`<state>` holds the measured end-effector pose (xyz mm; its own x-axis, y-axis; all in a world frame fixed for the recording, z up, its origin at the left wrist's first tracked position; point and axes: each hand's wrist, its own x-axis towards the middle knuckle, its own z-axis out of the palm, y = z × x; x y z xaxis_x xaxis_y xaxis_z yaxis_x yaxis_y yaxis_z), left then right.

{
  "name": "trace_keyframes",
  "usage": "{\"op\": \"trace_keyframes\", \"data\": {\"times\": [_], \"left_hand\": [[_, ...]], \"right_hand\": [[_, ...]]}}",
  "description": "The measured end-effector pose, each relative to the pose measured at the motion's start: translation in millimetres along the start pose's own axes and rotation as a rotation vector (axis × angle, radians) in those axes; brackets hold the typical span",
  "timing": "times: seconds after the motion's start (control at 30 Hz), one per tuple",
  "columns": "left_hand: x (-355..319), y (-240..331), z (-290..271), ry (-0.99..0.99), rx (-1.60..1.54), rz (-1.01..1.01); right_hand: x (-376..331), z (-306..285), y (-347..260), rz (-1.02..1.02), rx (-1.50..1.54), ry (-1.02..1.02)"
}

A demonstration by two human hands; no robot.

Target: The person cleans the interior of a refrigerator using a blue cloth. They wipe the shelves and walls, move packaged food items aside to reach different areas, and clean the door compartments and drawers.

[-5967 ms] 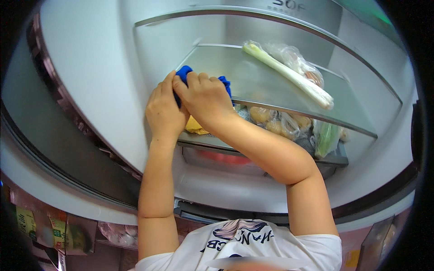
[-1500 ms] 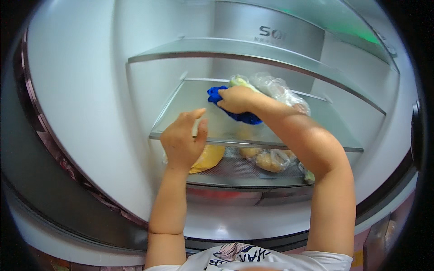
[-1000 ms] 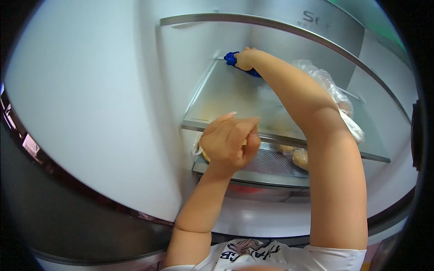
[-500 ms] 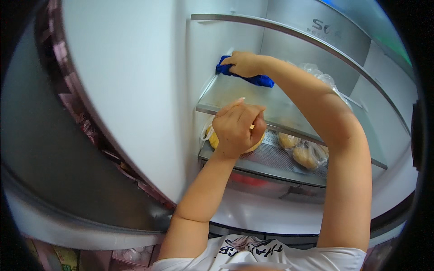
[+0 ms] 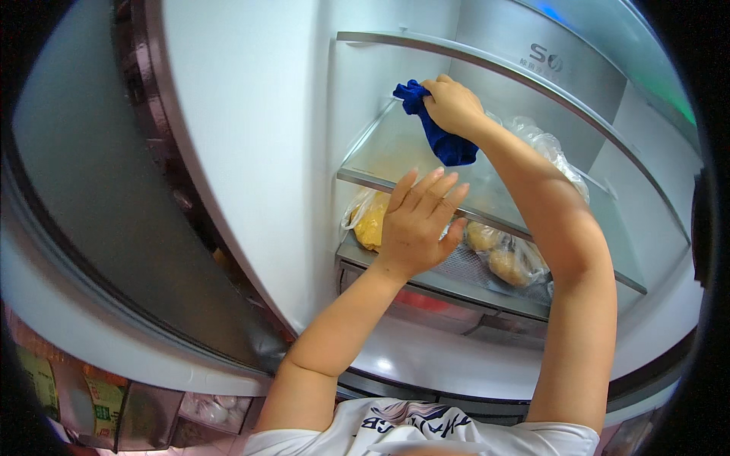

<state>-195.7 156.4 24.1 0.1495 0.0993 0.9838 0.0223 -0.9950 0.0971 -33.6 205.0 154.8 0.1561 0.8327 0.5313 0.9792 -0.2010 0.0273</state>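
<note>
Inside an open refrigerator, my right hand (image 5: 454, 108) grips a dark blue cloth (image 5: 447, 144) above the middle glass shelf (image 5: 380, 148). The cloth hangs down from the fingers, with a bunched end sticking out to their left. My left hand (image 5: 420, 224) is held with its fingers stretched out in front of that shelf's metal front edge (image 5: 365, 179). Nothing is in it. Behind the left hand, on the level below, lies a yellow item in a plastic bag (image 5: 367, 220), partly hidden by the hand.
Clear plastic bags (image 5: 544, 144) sit at the right of the middle shelf, behind my right forearm. Round yellowish items in a bag (image 5: 506, 254) lie below. An upper shelf edge (image 5: 487, 55) crosses above my right hand. The open door (image 5: 84, 144) stands on the left.
My right hand has drawn the cloth rightward, away from the shelf's left side, and the cloth now hangs down. The left hand has opened from a loosely curled pose. The view has shifted slightly.
</note>
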Motion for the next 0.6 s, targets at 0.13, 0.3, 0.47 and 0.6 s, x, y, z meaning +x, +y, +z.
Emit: {"op": "trace_keyframes", "data": {"times": [0.13,0.3,0.47,0.6], "left_hand": [[-7.0,-1.4,7.9,-0.024,0.074,-0.01],[-7.8,-2.0,10.5,0.001,0.04,-0.022],[-6.8,-2.8,15.4,0.042,0.0,-0.029],[-8.8,-1.4,18.2,0.07,0.008,-0.028]], "right_hand": [[23.8,25.8,1.6,0.1,-0.136,-0.108],[66.8,53.7,-6.9,0.144,-0.085,-0.451],[68.8,56.6,-10.8,-0.012,-0.074,-0.428],[47.1,50.2,-10.2,-0.2,-0.06,-0.333]]}}
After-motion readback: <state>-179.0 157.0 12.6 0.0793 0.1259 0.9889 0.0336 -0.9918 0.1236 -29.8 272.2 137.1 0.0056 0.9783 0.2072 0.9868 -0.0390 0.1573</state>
